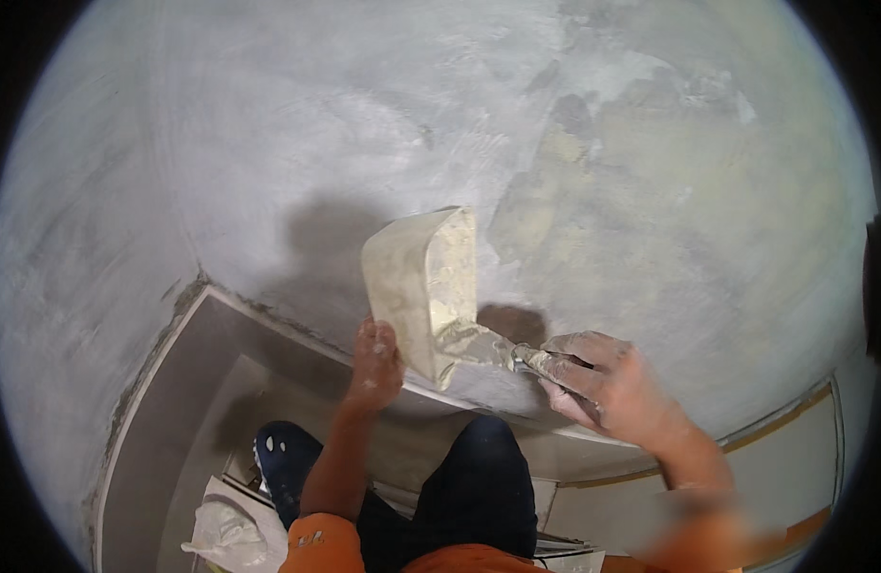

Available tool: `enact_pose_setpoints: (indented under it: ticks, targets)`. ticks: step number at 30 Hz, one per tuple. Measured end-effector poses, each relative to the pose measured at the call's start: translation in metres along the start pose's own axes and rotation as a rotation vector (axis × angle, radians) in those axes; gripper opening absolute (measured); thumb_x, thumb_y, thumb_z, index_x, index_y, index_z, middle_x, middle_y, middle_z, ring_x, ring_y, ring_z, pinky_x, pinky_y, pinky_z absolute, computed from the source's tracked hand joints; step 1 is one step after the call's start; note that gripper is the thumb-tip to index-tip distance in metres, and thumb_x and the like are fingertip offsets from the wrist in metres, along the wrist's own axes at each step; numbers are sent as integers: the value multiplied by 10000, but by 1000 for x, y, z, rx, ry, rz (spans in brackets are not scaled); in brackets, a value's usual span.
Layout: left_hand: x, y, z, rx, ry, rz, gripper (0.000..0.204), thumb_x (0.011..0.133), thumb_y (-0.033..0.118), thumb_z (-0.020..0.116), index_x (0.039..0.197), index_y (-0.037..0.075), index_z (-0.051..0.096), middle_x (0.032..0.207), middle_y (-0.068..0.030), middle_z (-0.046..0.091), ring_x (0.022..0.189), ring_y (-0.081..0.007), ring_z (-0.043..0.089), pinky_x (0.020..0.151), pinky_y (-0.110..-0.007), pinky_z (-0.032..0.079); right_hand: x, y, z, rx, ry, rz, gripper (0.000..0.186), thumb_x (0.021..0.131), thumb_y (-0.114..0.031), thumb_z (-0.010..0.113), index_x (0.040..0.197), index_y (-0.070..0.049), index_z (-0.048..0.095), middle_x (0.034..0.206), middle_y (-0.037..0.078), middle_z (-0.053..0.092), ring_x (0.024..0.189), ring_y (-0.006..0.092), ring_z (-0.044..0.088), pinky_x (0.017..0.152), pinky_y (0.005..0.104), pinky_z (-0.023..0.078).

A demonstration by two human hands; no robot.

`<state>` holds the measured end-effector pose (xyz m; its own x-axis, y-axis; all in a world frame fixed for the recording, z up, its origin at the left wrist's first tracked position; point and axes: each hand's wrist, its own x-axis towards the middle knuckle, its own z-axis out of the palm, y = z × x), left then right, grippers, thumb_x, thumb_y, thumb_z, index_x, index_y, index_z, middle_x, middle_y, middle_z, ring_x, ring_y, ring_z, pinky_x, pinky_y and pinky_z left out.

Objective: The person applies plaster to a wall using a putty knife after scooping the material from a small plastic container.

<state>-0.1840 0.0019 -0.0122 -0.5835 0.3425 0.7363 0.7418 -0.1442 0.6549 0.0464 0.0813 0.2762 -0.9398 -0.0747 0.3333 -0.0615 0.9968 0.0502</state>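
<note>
My left hand [376,363] grips an off-white, plaster-smeared rectangular pan [397,277] at the middle of the view, tilted with its smeared face toward the right. My right hand [593,382], its fingers coated in pale plaster, is closed on the handle of a putty knife [483,346]. The knife's blade, caked with cream filler, touches the lower right edge of the pan. Behind both tools is a grey plastered wall [670,210] with patchy cream and darker areas.
A recessed band with a white edge [154,372] runs along the lower left and bottom. My legs in dark trousers [474,468] are below. A white bag [225,535] lies at the bottom left. A pale panel [775,449] is at the lower right.
</note>
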Motion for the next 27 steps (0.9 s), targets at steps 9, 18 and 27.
enact_pose_setpoints:
  ticks: [9,18,27]
  targets:
    - [34,66,-13,-967,59,-1091,755,1030,508,537,1574,47,288,1543,-142,414,1382,-269,437,1113,-379,386,44,11,-32,122,-378,-60,216,796,-116,755,978,-6,716,902,138,689,766,346,688,673,420,567]
    - [35,70,-23,-993,131,-1060,719,1050,551,511,1558,72,338,1493,-96,461,1308,-190,496,1043,-289,429,45,24,-45,247,-382,-24,233,766,-90,755,988,-26,731,905,147,704,759,356,679,671,421,539]
    - [43,120,-31,-955,234,-914,775,1076,453,513,1607,18,154,1502,-169,417,1365,-242,449,1079,-346,444,-7,66,-10,579,-156,300,259,760,-54,768,1012,4,772,763,100,698,635,176,630,591,314,481]
